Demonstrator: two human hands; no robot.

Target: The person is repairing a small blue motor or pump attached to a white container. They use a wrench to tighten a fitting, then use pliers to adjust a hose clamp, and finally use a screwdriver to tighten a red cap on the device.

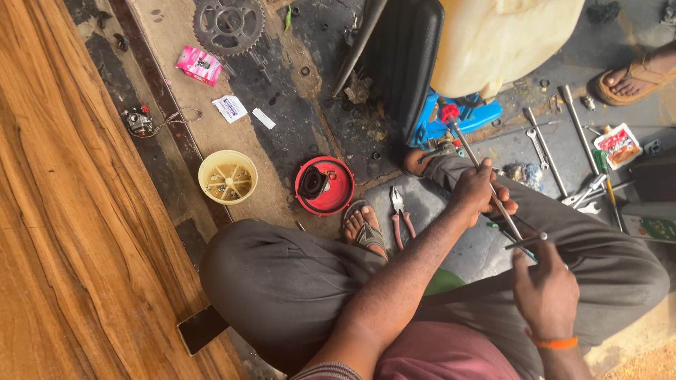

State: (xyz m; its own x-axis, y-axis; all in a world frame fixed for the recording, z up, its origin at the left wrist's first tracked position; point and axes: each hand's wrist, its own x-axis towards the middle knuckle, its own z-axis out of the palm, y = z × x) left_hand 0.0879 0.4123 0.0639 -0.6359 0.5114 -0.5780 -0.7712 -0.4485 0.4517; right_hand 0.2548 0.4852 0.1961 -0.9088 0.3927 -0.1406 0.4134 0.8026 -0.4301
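My left hand (476, 191) is closed around the metal shaft of a long screwdriver (467, 146) with a red handle, which slants from the blue part above down toward my lap. My right hand (543, 287), with an orange wristband, pinches a short metal rod (527, 242) that lies crosswise at the lower end of that shaft. Both hands are over my grey trousers (282, 281) as I sit with legs folded. Whether the rod touches the shaft tip I cannot tell.
Red-handled pliers (399, 215) lie by my sandalled foot (365, 229). A red round lid (336, 190), a yellow bowl (227, 176), a sprocket (228, 25) and a pink packet (198, 65) lie on the floor. Wrenches (541, 144) lie at right, near another person's foot (632, 79). A wooden board (63, 211) runs along the left.
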